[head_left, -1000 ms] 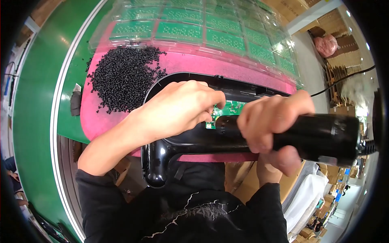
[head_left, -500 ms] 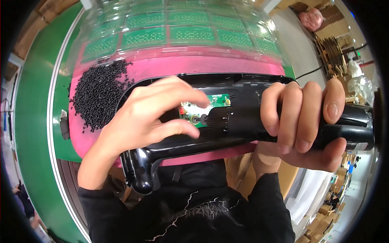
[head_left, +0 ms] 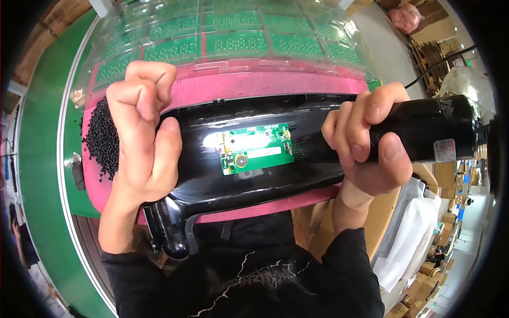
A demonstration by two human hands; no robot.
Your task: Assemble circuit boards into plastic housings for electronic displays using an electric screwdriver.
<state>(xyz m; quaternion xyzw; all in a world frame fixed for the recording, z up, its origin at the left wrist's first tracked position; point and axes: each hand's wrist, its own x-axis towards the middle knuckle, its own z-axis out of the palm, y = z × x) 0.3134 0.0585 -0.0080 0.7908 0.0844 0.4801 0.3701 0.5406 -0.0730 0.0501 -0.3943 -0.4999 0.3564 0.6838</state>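
The left hand (head_left: 143, 138) has been lifted off the green board (head_left: 255, 148) and now clasps the black shell's (head_left: 238, 180) nine o'clock end. The driver (head_left: 419, 135) is gripped by the right hand (head_left: 366, 148), its tip seemingly at the board's three o'clock edge.

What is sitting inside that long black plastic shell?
A small green circuit board lies in the black shell. The tip of the black power tool in the right hand meets its right edge; anything beneath the board is hidden.
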